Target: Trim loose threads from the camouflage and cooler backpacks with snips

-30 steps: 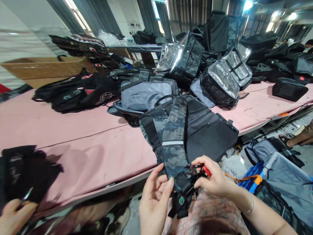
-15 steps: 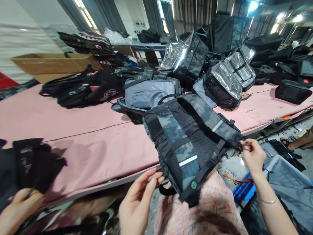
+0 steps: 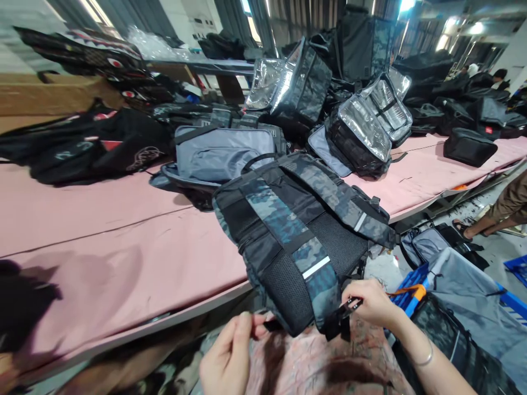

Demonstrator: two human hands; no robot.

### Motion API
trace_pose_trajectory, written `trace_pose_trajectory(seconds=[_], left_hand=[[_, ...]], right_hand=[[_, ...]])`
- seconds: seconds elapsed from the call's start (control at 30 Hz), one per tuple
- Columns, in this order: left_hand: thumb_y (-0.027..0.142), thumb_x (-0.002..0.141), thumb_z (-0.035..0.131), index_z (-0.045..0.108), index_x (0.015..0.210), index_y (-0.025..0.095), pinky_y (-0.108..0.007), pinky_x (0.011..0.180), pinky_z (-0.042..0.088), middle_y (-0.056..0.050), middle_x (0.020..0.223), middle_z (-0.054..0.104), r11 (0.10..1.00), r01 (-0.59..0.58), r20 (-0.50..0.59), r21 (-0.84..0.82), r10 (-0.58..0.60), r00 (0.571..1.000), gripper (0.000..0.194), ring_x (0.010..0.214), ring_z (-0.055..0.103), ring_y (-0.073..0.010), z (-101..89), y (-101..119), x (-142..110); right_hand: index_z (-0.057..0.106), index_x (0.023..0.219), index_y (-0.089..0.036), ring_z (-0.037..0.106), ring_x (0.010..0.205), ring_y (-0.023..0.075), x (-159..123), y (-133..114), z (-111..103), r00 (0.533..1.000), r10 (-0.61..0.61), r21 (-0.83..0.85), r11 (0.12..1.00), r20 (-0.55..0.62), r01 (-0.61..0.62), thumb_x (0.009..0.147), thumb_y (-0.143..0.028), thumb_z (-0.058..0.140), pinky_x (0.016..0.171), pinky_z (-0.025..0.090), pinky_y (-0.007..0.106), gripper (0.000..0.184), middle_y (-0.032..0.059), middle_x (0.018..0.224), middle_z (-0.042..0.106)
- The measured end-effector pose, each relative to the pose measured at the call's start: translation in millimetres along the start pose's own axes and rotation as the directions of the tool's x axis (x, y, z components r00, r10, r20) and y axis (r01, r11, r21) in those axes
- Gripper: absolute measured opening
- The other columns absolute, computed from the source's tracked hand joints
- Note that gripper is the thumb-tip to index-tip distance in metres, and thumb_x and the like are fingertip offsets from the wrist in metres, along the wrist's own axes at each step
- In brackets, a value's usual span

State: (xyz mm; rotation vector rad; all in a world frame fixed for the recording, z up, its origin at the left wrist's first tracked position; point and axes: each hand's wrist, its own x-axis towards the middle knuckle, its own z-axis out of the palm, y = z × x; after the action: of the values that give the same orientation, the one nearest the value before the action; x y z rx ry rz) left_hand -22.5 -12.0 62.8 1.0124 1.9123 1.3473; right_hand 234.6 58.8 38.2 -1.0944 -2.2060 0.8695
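Observation:
A camouflage backpack [image 3: 284,241] lies at the pink table's front edge, its back panel and padded shoulder straps facing up. My left hand [image 3: 230,351] is closed at its lower left corner, with thumb and fingers pinching a short black webbing strap [image 3: 272,325]. At the lower end of the near shoulder strap [image 3: 325,285], my right hand [image 3: 370,303] is closed on a small dark piece [image 3: 351,305] with shiny edges. Whether that piece is a buckle or a small tool, I cannot tell. The far shoulder strap [image 3: 349,206] lies loose across the backpack.
Beyond the backpack, an open grey-lined bag [image 3: 226,156] and silver-lined bags [image 3: 362,131] lie on the pink table [image 3: 164,285]. A black printed bag [image 3: 102,145] is farther left. A grey-lined blue crate [image 3: 465,291] stands at lower right, near another person's leg [image 3: 489,214].
My right hand has left the far shoulder strap and moved down-left to the near strap's lower end. My left hand has closed on the corner webbing. The view has shifted right.

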Motion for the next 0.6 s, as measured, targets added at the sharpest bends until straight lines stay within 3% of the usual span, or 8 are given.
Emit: trace_pose_trajectory(seconds=[0.1, 0.17, 0.23, 0.3, 0.4, 0.5, 0.6], left_hand=[[0.062, 0.073, 0.048, 0.066, 0.069, 0.018, -0.033, 0.071, 0.048, -0.005, 0.065, 0.064, 0.998, 0.053, 0.028, 0.039, -0.054, 0.998, 0.047, 0.068, 0.060, -0.0206, -3.0, -18, -4], [0.059, 0.069, 0.055, 0.065, 0.076, 0.020, -0.035, 0.078, 0.046, -0.005, 0.076, 0.064, 0.998, 0.013, 0.046, 0.063, -0.016, 0.999, 0.040, 0.081, 0.059, -0.0233, 6.7, -26, -8], [0.053, 0.063, 0.064, 0.062, 0.075, 0.021, -0.037, 0.080, 0.045, -0.003, 0.075, 0.059, 0.998, -0.010, 0.029, 0.068, 0.008, 1.000, 0.034, 0.083, 0.057, -0.0242, 23.6, -29, -11], [0.049, 0.059, 0.070, 0.059, 0.072, 0.020, -0.039, 0.079, 0.045, -0.001, 0.071, 0.055, 0.999, 0.027, -0.018, 0.033, -0.026, 0.999, 0.033, 0.080, 0.055, -0.0237, 42.0, -27, -8], [0.045, 0.062, 0.070, 0.063, 0.083, 0.018, -0.036, 0.084, 0.044, -0.003, 0.083, 0.060, 0.949, 0.150, -0.145, -0.276, -0.195, 0.970, 0.035, 0.090, 0.056, -0.0226, 56.2, -19, 12], [0.041, 0.071, 0.064, 0.064, 0.094, 0.018, -0.032, 0.085, 0.046, -0.005, 0.097, 0.064, 0.808, 0.189, -0.163, -0.559, -0.330, 0.930, 0.033, 0.095, 0.058, -0.0200, 38.1, -16, 46], [0.033, 0.079, 0.052, 0.064, 0.088, 0.018, -0.033, 0.082, 0.049, -0.007, 0.098, 0.065, 0.705, 0.187, -0.168, -0.685, -0.402, 0.900, 0.021, 0.092, 0.061, -0.0181, -8.9, -32, 76]], right_hand=[[0.062, 0.067, -0.019, 0.058, 0.062, 0.0121, -2, 3, 1, 0.992, 0.108, 0.004, 0.994, -0.059, -0.108, 0.066, -0.006, 0.046, 0.059, 0.040, 0.021, 0.021, -0.0011, 0.065, 0.064], [0.061, 0.068, -0.019, 0.058, 0.062, 0.0124, -3, 0, 1, 0.974, 0.159, 0.043, 0.987, -0.161, -0.155, 0.066, -0.006, 0.045, 0.059, 0.041, 0.021, 0.021, -0.0007, 0.066, 0.064], [0.061, 0.071, -0.019, 0.057, 0.058, 0.0127, -3, -10, 5, 0.947, 0.179, 0.068, 0.984, -0.266, -0.166, 0.067, -0.008, 0.045, 0.056, 0.042, 0.021, 0.020, -0.0010, 0.062, 0.062], [0.063, 0.080, -0.020, 0.057, 0.056, 0.0130, 0, -26, 14, 0.943, 0.135, 0.094, 0.989, -0.306, -0.111, 0.069, -0.009, 0.046, 0.055, 0.044, 0.020, 0.023, -0.0014, 0.060, 0.061], [0.062, 0.106, -0.022, 0.063, 0.068, 0.0156, 7, -51, 35, 0.984, -0.053, 0.098, 0.993, -0.172, 0.071, 0.068, -0.010, 0.048, 0.064, 0.049, 0.022, 0.041, 0.0017, 0.077, 0.069], [0.056, 0.120, -0.025, 0.065, 0.067, 0.0179, 13, -59, 61, 0.990, -0.137, -0.066, 0.989, -0.045, 0.134, 0.064, -0.008, 0.052, 0.061, 0.049, 0.023, 0.059, 0.0022, 0.081, 0.071], [0.056, 0.122, -0.029, 0.064, 0.059, 0.0175, 13, -48, 76, 0.990, -0.107, -0.222, 0.971, -0.087, 0.085, 0.063, -0.004, 0.050, 0.056, 0.048, 0.023, 0.064, 0.0006, 0.072, 0.070]])
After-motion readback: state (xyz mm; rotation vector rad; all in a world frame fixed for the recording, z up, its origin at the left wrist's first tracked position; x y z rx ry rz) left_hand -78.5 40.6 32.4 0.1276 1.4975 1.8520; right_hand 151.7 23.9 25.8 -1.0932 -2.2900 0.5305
